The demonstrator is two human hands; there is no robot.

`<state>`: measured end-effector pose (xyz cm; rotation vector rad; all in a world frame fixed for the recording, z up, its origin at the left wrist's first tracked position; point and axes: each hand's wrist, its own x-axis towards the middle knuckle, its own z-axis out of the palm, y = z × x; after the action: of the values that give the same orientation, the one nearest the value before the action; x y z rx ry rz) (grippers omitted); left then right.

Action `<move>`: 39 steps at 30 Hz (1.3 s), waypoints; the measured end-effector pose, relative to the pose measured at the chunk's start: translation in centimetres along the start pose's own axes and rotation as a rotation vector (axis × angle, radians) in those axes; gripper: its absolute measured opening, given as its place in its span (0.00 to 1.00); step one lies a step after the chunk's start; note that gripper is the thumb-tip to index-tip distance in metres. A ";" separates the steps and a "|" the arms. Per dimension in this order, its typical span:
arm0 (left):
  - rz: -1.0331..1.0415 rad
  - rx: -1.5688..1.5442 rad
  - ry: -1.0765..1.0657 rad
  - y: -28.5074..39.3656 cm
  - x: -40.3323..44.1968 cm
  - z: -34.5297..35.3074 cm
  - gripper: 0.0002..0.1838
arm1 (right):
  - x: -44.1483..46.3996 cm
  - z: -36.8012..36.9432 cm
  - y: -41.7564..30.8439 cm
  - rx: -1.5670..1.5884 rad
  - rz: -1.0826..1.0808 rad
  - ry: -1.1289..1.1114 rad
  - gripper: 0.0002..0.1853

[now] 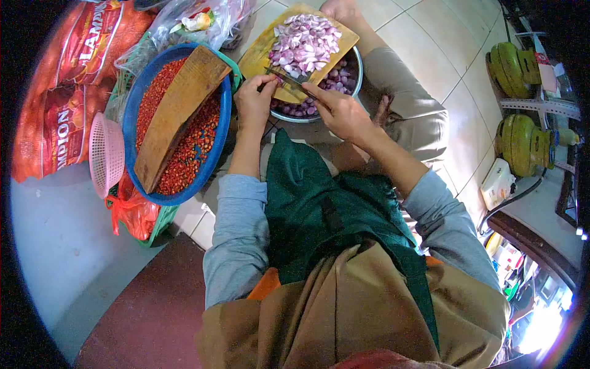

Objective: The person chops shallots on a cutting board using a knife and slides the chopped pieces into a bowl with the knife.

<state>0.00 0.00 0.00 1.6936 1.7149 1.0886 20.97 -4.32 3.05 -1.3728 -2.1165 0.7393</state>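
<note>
A wooden cutting board (253,59) lies across a metal basin (360,75) of peeled shallots (344,80). Cut shallots (307,43) are heaped on the board's far part. At the board's near edge, my left hand (254,99) pinches a small purple shallot piece (279,80), mostly covered by the fingers. My right hand (344,114) is closed around the handle of a knife (287,79). Its dark blade points left across the board, close to my left fingertips. The handle is largely hidden in my grip.
Left of my hands, a blue basin (130,147) holds chopped red chilies (184,150), with a wooden plank (178,117) across it. Beyond are a pink basket (106,154), orange mesh sacks (67,117) and plastic bags (178,40). Green gas cylinders (515,144) stand at right.
</note>
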 end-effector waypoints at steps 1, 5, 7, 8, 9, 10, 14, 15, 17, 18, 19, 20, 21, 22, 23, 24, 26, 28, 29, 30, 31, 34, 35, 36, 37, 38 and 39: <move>-0.003 0.000 -0.001 0.2 -0.1 0.0 0.08 | 0.2 0.2 0.0 -0.009 -0.015 0.015 0.24; -0.017 0.006 -0.019 -0.6 0.0 -0.4 0.08 | 2.6 2.8 -0.2 -0.065 -0.068 0.088 0.22; -0.005 0.000 -0.012 -0.2 -0.1 -0.5 0.08 | 3.2 3.4 -0.3 -0.056 -0.013 0.050 0.22; -0.002 -0.006 -0.008 0.0 -0.1 -0.5 0.07 | 3.3 3.5 -0.4 -0.055 0.015 0.028 0.22; 0.012 -0.004 0.000 0.0 0.0 -0.5 0.07 | 2.9 3.7 0.0 -0.034 -0.006 0.048 0.23; 0.023 -0.004 0.007 0.0 -0.1 -0.4 0.07 | 1.9 3.7 0.4 -0.014 -0.026 0.065 0.24; 0.017 0.036 0.007 0.2 -0.1 -0.2 0.07 | -2.0 1.2 0.2 -0.091 0.095 -0.059 0.28; 0.047 0.027 0.032 0.4 -0.4 0.0 0.08 | -2.3 1.2 0.4 -0.080 0.074 -0.036 0.28; 0.115 0.011 0.084 0.7 -0.7 0.6 0.09 | -2.7 1.5 1.1 -0.057 0.027 0.018 0.28; 0.114 0.014 0.076 0.7 -0.9 0.8 0.10 | -2.6 1.6 1.1 -0.058 0.034 0.020 0.28; 0.113 0.017 0.069 0.7 -0.9 1.0 0.11 | -2.3 1.9 1.1 -0.058 0.039 0.022 0.29; 0.110 0.021 0.060 0.6 -1.1 1.2 0.11 | -2.2 2.2 1.1 -0.058 0.046 0.022 0.29; 0.143 0.038 0.081 0.5 -1.1 1.4 0.11 | -2.1 2.2 0.8 -0.082 0.053 0.014 0.29; 0.176 0.054 0.102 0.3 -0.9 1.7 0.11 | -2.0 2.2 0.5 -0.107 0.060 0.007 0.29; 0.208 0.071 0.121 0.2 -0.9 2.0 0.11 | -2.0 2.2 0.3 -0.130 0.070 -0.001 0.30; 0.206 0.061 0.138 0.3 -0.8 1.9 0.11 | -2.1 1.7 -0.1 -0.183 0.100 -0.049 0.30; 0.197 0.042 0.177 0.5 -0.8 1.8 0.10 | -2.4 0.5 -1.0 -0.289 0.159 -0.152 0.30; 0.157 0.036 0.191 0.8 -0.7 1.3 0.11 | -2.7 0.1 -0.8 -0.297 0.144 -0.166 0.29; 0.136 0.031 0.197 0.8 -0.7 1.1 0.11 | -2.8 -0.1 -0.7 -0.302 0.138 -0.174 0.29; 0.161 0.048 0.180 0.6 -0.7 1.1 0.11 | -2.7 0.0 -0.5 -0.275 0.133 -0.140 0.29; 0.187 0.066 0.162 0.4 -0.7 1.0 0.10 | -2.4 0.3 -0.3 -0.246 0.127 -0.106 0.29; 0.269 0.141 0.101 0.5 -1.0 0.6 0.10 | -1.8 1.2 0.6 -0.119 0.069 0.024 0.28; 0.296 0.167 0.079 0.5 -1.0 0.4 0.10 | -1.7 1.6 0.9 -0.071 0.044 0.070 0.27; 0.310 0.175 0.067 0.5 -1.0 0.4 0.11 | -1.6 1.4 0.5 -0.060 0.074 0.050 0.27; 0.301 0.157 0.062 0.4 -1.0 0.5 0.11 | -1.7 1.1 0.0 -0.050 0.105 0.030 0.27; 0.293 0.138 0.057 0.4 -0.9 0.6 0.11 | -1.7 0.8 -0.3 -0.042 0.138 0.011 0.26; 0.284 0.117 0.051 0.6 -0.9 0.7 0.11 | -1.8 0.8 -0.3 -0.033 0.134 0.016 0.26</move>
<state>1.02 -0.77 -0.08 2.0475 1.6306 1.1828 20.91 -6.22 2.45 -1.5445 -2.0487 0.7462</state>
